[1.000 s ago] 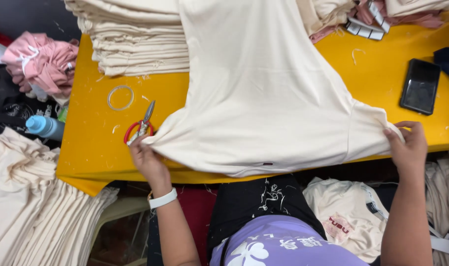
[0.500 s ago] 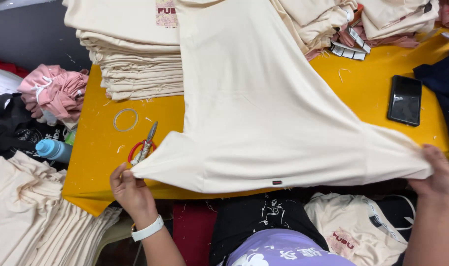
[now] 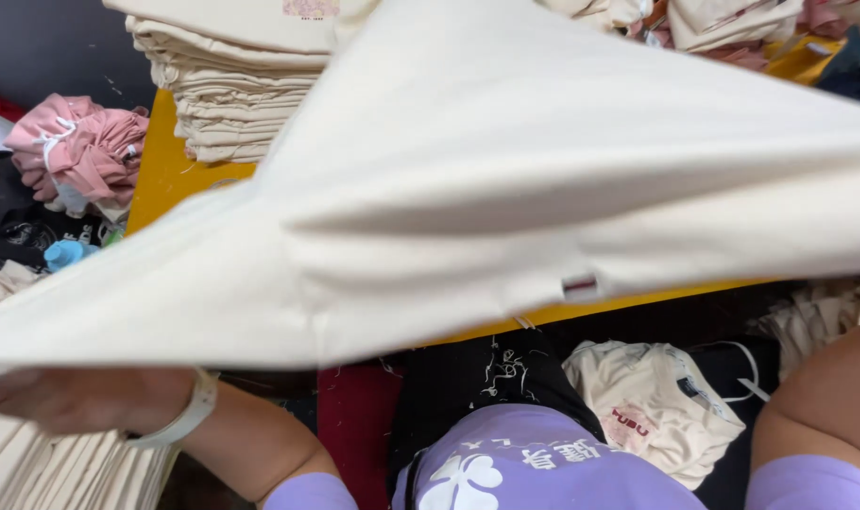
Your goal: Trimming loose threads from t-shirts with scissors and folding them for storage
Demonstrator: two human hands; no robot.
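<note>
1. The big cream garment was lying flat on the yellow bench a second ago. Now it's lifted and swung toward the camera, filling most of the view from 9 o'clock across to 3. So it's off the surface and mid-air, not spread out anymore.
2. Left hand sits at about 8 o'clock, right under the garment's lower edge, with a white wristband on the wrist. The cloth seems to run into it, but the fingers are blurred and partly covered, so I can't tell how tightly they're closed.
3. Right hand is out of frame; only the forearm shows at 4 o'clock, below the cloth.
4. Further out: a stack of folded cream garments at 11 o'clock, a pink bundle at 9 to 10, and another cream piece down by the purple shirt at 6.
</note>
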